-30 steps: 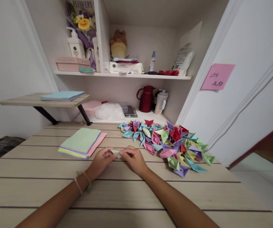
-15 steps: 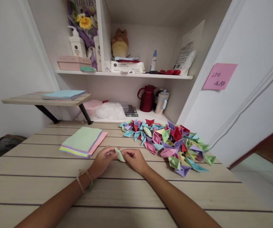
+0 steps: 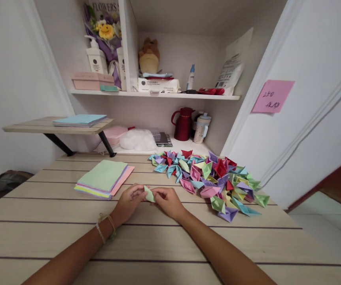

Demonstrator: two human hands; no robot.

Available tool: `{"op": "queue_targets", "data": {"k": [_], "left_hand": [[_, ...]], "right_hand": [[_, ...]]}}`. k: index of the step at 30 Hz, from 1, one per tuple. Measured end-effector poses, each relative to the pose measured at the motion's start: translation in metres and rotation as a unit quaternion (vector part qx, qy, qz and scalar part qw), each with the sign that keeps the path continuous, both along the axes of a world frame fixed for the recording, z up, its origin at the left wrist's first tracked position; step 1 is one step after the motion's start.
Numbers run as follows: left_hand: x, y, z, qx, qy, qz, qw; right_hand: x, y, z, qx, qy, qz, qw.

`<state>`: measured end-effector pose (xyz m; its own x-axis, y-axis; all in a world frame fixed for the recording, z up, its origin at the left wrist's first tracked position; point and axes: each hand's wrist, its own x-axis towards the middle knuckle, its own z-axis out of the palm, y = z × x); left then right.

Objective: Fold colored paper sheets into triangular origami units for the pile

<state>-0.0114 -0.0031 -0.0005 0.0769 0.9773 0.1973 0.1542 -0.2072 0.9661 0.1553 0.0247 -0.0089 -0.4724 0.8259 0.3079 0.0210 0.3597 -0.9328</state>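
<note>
At the near edge of the worktop (image 3: 146, 247), two bare forearms reach forward, the left wrist ringed by a pale bracelet (image 3: 100, 232) and a yellowish one (image 3: 111, 227). Beyond the wrists, the left hand (image 3: 129, 200) and the right hand (image 3: 168, 200) face each other with a small folded paper (image 3: 149, 194) between them, pale green and tilted. The left grip pinches its left side between thumb and fingers; the right grip is closed on its right side. Whether the paper touches the wood below, I cannot tell. Past the right hand, and apart from it, spreads a heap of paper boats (image 3: 209, 186) in red, pink, purple, blue, yellow and green. Past the left hand lies a stack of sheets (image 3: 102, 176), green on top, with yellow and pink edges jutting out. Farther back on the left, a raised board (image 3: 31, 126) on black legs carries blue-topped sheets (image 3: 80, 119). Behind the worktop, a pink container (image 3: 114, 135), a white bundle (image 3: 137, 139), a dark red jug (image 3: 183, 124) and a pale cup (image 3: 201, 130) stand in the lower recess. On the shelf (image 3: 152, 94) above are a pink box (image 3: 87, 80), a pump bottle (image 3: 96, 59), a pack of wipes (image 3: 158, 85), a plush toy (image 3: 149, 61) and a blue-capped bottle (image 3: 190, 78). A pink note (image 3: 273, 96) sticks to the white surface at right.
</note>
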Motion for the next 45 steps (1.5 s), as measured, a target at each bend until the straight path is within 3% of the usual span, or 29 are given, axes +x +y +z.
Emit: {"op": "queue_targets", "data": {"k": [8, 15, 23, 27, 30, 34, 37, 45], "left_hand": [[-0.001, 0.002, -0.002, 0.001, 0.01, 0.015, 1.0], [-0.001, 0.0, 0.006, -0.005, 0.015, 0.026, 1.0], [0.005, -0.008, 0.006, -0.015, -0.002, -0.041, 0.999], [0.01, -0.011, 0.008, -0.033, 0.018, -0.024, 0.999], [0.011, -0.013, 0.011, -0.046, 0.045, -0.058, 0.996], [0.01, -0.012, 0.01, -0.041, 0.026, -0.098, 0.994], [0.01, -0.011, 0.007, -0.026, 0.013, -0.091, 0.995], [0.012, -0.012, 0.008, -0.029, -0.02, -0.05, 0.998]], "right_hand": [[-0.002, 0.0, -0.003, -0.027, 0.008, 0.005, 1.0], [-0.003, -0.005, -0.001, 0.051, -0.037, -0.016, 0.998], [-0.002, -0.01, 0.004, 0.11, -0.046, -0.118, 0.986], [-0.001, -0.01, 0.003, 0.178, -0.064, -0.177, 0.966], [-0.001, -0.01, 0.003, 0.218, -0.084, -0.2, 0.952], [-0.001, -0.012, 0.003, 0.266, -0.114, -0.173, 0.941], [-0.001, -0.013, 0.004, 0.288, -0.125, -0.136, 0.94], [-0.003, -0.009, 0.004, 0.253, -0.068, -0.128, 0.957]]}}
